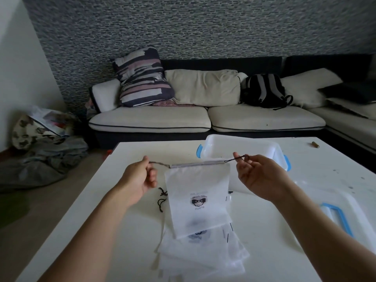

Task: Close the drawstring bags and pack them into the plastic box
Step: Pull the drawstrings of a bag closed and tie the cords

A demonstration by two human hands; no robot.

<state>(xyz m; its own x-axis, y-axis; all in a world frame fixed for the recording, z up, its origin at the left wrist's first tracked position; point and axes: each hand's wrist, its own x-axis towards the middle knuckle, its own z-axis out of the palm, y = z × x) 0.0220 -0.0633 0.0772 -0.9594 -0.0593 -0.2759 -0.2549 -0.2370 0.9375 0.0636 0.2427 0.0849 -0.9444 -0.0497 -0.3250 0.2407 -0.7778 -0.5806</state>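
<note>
step: cinching bag [198,192], frame centre | left hand [140,178], right hand [256,176] each pinch a cord end | next: pull apart, then box [240,148]

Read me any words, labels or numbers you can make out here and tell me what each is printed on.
None reads clearly.
Held drawstring bag: a line above the bow-tie logo and a short word below it, seen upside down and too blurred to quote.
Bags in the pile beneath: dark print, too faint to read.
Plastic box: no text visible.

Lower bags of the pile [203,259] cut off at the bottom edge, printed lettering on the held bag [198,202] too small to read.
</note>
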